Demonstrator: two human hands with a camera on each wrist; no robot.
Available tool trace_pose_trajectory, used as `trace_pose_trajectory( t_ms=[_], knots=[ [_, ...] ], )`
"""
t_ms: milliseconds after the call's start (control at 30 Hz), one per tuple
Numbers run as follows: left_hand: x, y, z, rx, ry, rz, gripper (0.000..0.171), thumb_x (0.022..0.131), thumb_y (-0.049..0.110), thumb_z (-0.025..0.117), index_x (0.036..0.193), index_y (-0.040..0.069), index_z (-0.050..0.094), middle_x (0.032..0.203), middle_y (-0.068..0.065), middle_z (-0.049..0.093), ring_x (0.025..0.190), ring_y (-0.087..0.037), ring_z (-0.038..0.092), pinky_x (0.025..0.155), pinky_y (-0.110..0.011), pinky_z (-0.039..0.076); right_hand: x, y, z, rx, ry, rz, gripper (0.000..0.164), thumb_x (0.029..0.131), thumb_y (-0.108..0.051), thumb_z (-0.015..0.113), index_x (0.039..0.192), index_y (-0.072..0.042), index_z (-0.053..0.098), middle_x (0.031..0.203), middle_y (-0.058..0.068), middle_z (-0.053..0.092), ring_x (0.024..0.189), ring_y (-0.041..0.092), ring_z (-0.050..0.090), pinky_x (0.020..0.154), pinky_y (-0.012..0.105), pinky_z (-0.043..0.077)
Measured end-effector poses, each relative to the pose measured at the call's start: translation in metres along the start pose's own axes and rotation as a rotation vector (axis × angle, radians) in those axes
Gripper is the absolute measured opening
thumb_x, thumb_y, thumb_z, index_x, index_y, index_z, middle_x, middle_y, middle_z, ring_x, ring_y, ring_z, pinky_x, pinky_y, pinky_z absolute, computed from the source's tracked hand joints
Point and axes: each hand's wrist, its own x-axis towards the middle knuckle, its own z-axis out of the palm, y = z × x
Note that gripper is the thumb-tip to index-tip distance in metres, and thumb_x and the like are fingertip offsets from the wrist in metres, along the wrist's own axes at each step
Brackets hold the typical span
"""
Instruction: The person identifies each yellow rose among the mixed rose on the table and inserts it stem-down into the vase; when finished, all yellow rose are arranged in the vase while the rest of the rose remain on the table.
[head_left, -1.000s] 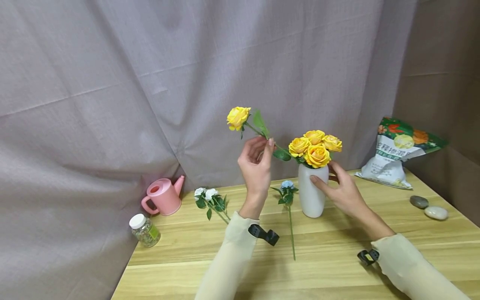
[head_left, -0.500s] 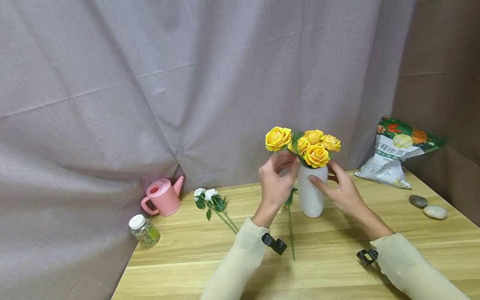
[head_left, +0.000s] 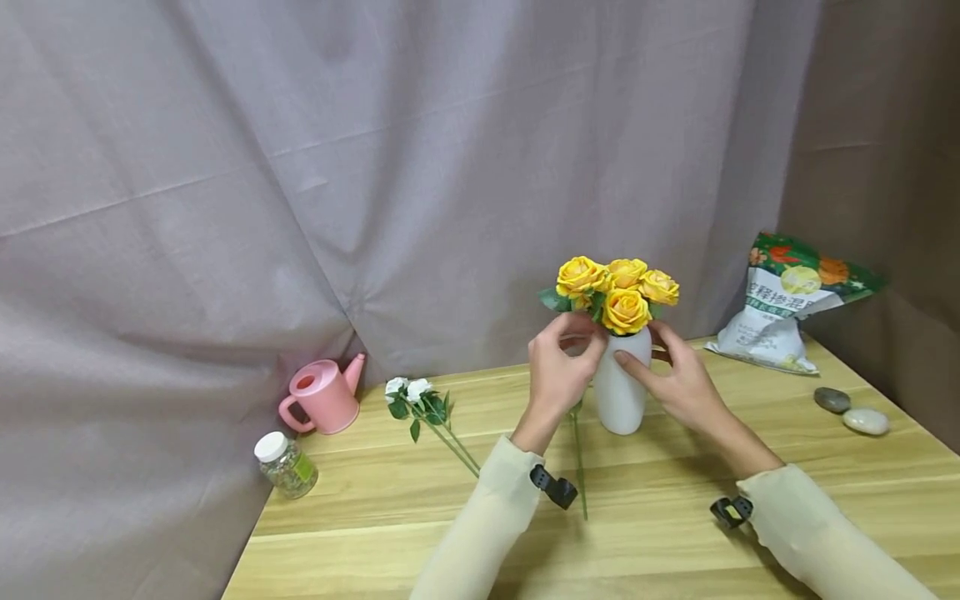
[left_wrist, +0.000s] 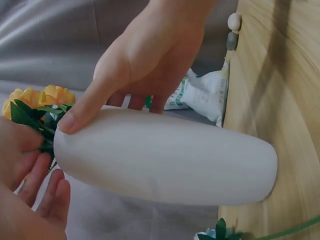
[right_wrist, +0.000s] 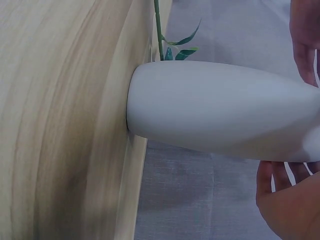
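Observation:
A white vase (head_left: 621, 390) stands upright on the wooden table, with several yellow roses (head_left: 626, 312) bunched at its mouth. My right hand (head_left: 678, 375) grips the vase near the top, thumb in front and fingers behind. At the left of the rim, my left hand (head_left: 561, 362) pinches the green stem of a yellow rose (head_left: 581, 276); its bloom sits among the others. In the left wrist view, the left fingertips (left_wrist: 35, 142) are right at the vase mouth by the leaves. Behind the left forearm lies a blue flower, its stem (head_left: 579, 458) showing and its bloom mostly hidden.
White roses (head_left: 418, 389) lie on the table (head_left: 360, 517) to the left. Farther left are a pink watering can (head_left: 326, 398) and a lidded jar (head_left: 288, 467). A printed bag (head_left: 772, 317) stands back right, with a grey stone (head_left: 832, 400) and a pale stone (head_left: 866, 422) before it.
My left hand has carried the yellow rose rightward and down from beside the vase to its mouth, joining the other blooms. The right hand has kept its hold on the vase.

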Motion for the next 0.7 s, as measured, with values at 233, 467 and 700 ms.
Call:
trace_pose_trajectory(
  t_ms=[233,467,700],
  knots=[
    [0.005,0.008,-0.001,-0.066,0.112,0.0,0.02,0.099,0.039,0.061,0.11,0.024,0.07,0.102,0.008,0.073,0.091,-0.004,0.068,0.08,-0.024,0.06,0.001,-0.003,0.0,0.003,-0.006,-0.004,0.059,0.093,-0.029,0.073,0.146,-0.024,0.047,0.137,0.004,0.059,0.118,0.0,0.051,0.095,0.016,0.044],
    [0.013,0.014,0.004,-0.065,0.135,-0.028,0.025,0.094,0.041,0.069,0.111,0.023,0.073,0.106,0.008,0.076,0.093,-0.003,0.069,0.079,-0.023,0.06,0.0,-0.001,0.0,-0.002,-0.019,0.012,0.059,0.095,-0.032,0.071,0.147,-0.026,0.045,0.137,0.002,0.058,0.122,0.011,0.053,0.096,0.016,0.044],
    [0.02,0.019,0.006,0.064,0.082,-0.04,0.02,0.094,0.043,0.069,0.105,0.028,0.077,0.102,0.016,0.076,0.093,0.001,0.067,0.078,-0.016,0.056,0.001,0.001,0.002,0.006,-0.018,-0.003,0.063,0.095,-0.029,0.071,0.151,-0.034,0.041,0.142,0.001,0.055,0.125,0.02,0.053,0.099,0.028,0.047]
  ],
)
